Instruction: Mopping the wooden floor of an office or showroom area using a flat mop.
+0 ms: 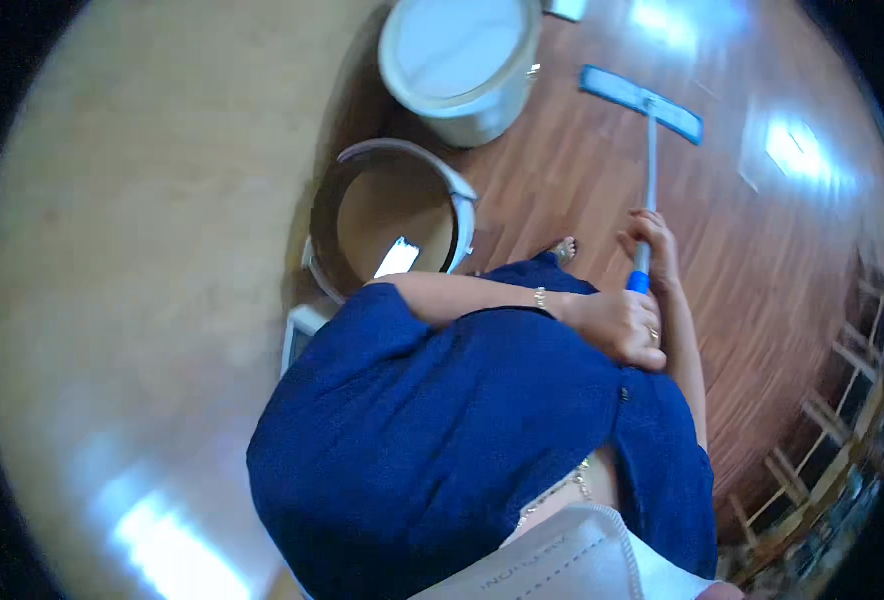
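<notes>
A flat mop with a blue-edged rectangular head [617, 88] rests on the wood floor, its slim light pole [652, 160] running back toward me. My left hand [622, 325], with a bracelet at the wrist, is closed round the handle's end, just below the blue grip [639, 281]. Farther up the pole my right hand [657, 245] curls round it, with some fingers partly raised from it. My left forearm crosses in front of my dark blue top.
Left of the mop stands a white round cabinet [502, 125] with a marbled top. Nearer me is a round piece with a pale rim [465, 190] and a tan inside; a bright white object [397, 258] shows at it. A wooden rack [817, 440] lines the right side.
</notes>
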`<action>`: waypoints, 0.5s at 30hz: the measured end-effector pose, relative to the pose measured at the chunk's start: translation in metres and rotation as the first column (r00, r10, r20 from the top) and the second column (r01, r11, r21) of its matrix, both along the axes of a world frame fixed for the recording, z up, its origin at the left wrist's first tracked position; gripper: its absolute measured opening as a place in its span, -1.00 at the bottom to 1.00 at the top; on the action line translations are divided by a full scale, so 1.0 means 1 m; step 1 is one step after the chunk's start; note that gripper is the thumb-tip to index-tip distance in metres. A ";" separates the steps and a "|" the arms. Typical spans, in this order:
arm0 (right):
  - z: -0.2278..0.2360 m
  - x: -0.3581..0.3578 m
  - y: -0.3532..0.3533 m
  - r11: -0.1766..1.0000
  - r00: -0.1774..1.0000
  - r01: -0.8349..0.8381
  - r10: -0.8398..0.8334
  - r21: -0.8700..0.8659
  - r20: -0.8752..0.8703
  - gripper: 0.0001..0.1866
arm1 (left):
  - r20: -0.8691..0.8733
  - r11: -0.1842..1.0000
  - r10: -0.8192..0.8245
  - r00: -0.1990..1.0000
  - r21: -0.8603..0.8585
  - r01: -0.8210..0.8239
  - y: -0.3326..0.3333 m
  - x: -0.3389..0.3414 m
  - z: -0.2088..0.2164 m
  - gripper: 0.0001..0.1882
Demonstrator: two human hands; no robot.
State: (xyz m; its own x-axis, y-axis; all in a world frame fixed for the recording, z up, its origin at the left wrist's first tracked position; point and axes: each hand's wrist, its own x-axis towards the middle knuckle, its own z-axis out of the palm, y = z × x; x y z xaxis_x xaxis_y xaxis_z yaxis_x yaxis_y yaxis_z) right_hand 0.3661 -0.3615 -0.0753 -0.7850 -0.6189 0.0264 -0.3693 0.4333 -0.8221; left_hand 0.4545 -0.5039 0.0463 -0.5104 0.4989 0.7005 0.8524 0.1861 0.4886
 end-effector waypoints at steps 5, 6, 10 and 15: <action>0.021 -0.025 -0.005 0.996 0.994 -0.074 0.078 0.056 -0.073 -0.73 | 0.053 0.994 0.043 0.998 0.101 -0.048 -0.002 -0.009 0.005 -0.89; 0.019 -0.023 -0.007 0.994 0.994 -0.090 0.094 0.056 -0.062 -0.73 | 0.063 0.993 0.063 0.996 0.094 -0.068 -0.003 -0.005 0.002 -0.89; 0.002 -0.021 0.005 0.995 0.994 -0.089 0.092 0.048 -0.065 -0.73 | 0.111 0.993 0.066 0.992 0.088 -0.076 0.007 -0.001 -0.001 -0.88; -0.002 -0.013 0.010 0.994 0.993 -0.106 0.107 0.028 -0.045 -0.73 | 0.159 0.995 0.097 0.983 0.010 -0.100 0.015 0.005 0.005 -0.88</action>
